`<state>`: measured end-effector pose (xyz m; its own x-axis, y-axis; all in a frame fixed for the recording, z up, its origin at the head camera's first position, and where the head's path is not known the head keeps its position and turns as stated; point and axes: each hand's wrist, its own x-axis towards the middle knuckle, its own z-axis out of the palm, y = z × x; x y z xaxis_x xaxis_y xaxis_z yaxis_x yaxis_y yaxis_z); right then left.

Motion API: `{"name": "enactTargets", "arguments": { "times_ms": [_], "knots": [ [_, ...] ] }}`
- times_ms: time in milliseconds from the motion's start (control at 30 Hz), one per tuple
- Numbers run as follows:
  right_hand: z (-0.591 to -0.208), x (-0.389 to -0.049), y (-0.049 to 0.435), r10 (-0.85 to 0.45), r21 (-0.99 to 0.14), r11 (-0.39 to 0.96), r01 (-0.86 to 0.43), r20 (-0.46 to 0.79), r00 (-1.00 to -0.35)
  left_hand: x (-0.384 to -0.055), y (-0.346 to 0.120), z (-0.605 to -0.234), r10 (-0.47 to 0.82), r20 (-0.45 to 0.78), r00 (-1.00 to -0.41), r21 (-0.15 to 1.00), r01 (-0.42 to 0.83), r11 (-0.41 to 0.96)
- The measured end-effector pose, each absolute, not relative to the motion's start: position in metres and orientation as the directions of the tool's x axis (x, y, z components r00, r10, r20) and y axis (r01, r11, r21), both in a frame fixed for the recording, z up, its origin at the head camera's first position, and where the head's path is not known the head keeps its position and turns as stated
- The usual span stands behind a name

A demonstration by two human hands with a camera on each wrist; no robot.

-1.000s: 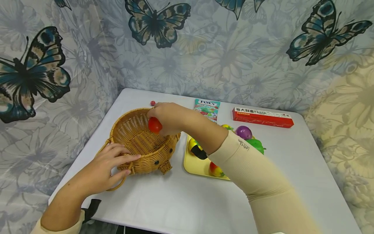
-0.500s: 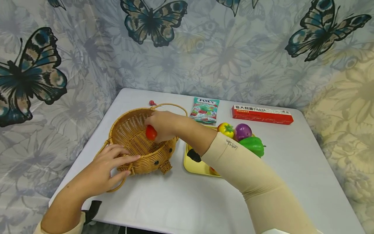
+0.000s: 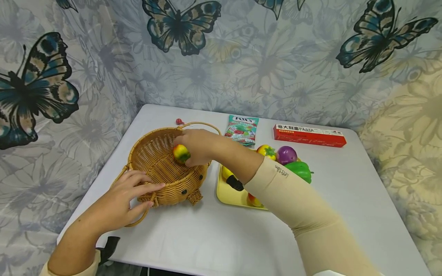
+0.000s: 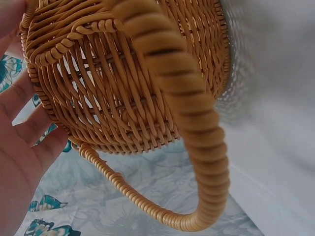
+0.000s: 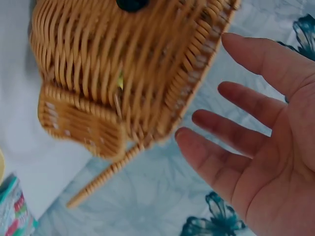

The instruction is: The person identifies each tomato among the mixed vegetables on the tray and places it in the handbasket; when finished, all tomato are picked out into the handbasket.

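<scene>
My left hand (image 3: pixel 126 193) rests on the near left rim of a wicker basket (image 3: pixel 169 193). In the left wrist view its fairly straight fingers (image 4: pixel 49 147) touch the rim beside the looped handle (image 4: pixel 206 147). Over the basket's right side is my right hand (image 3: pixel 198 143), reaching in from the right. A red, yellow and green fruit (image 3: pixel 181 153), apple- or peach-like, shows just below that hand inside the basket. From the right wrist view, the right hand (image 5: pixel 275 142) has spread fingers with nothing between them; a yellow-green spot shows through the weave.
Right of the basket, a yellow tray (image 3: pixel 229 197) holds several fruits and vegetables, including a purple onion (image 3: pixel 286 155) and green pepper (image 3: pixel 299 170), partly behind my right arm. Behind lie a FOX'S candy bag (image 3: pixel 242 129), a red pasta box (image 3: pixel 309 136) and a small red lollipop (image 3: pixel 178 121).
The fruit, earlier gripped with its red side showing, has been let go and turned to show yellow and green. My right hand has shifted slightly right; my left hand has stayed on the rim.
</scene>
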<state>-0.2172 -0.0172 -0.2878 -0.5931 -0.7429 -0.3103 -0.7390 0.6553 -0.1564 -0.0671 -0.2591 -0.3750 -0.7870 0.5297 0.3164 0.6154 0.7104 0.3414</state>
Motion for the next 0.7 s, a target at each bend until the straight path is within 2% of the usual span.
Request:
{"name": "enactTargets", "arguments": {
  "times_ms": [200,400,700],
  "knots": [
    [-0.271,-0.218,0.009,-0.727,-0.166,0.682,-0.712,-0.260,-0.636,-0.065,-0.258,-0.373,0.513,0.291,-0.808,0.350,0.589,0.729],
    [-0.264,-0.215,0.041,-0.681,-0.157,0.728,-0.668,-0.278,-0.677,-0.065,-0.256,-0.375,0.508,0.276,-0.816,0.321,0.577,0.751],
    [-0.289,-0.219,0.077,-0.602,-0.171,0.794,-0.583,-0.356,-0.715,-0.066,-0.256,-0.376,0.520,0.305,-0.798,0.296,0.598,0.745]
  ]
}}
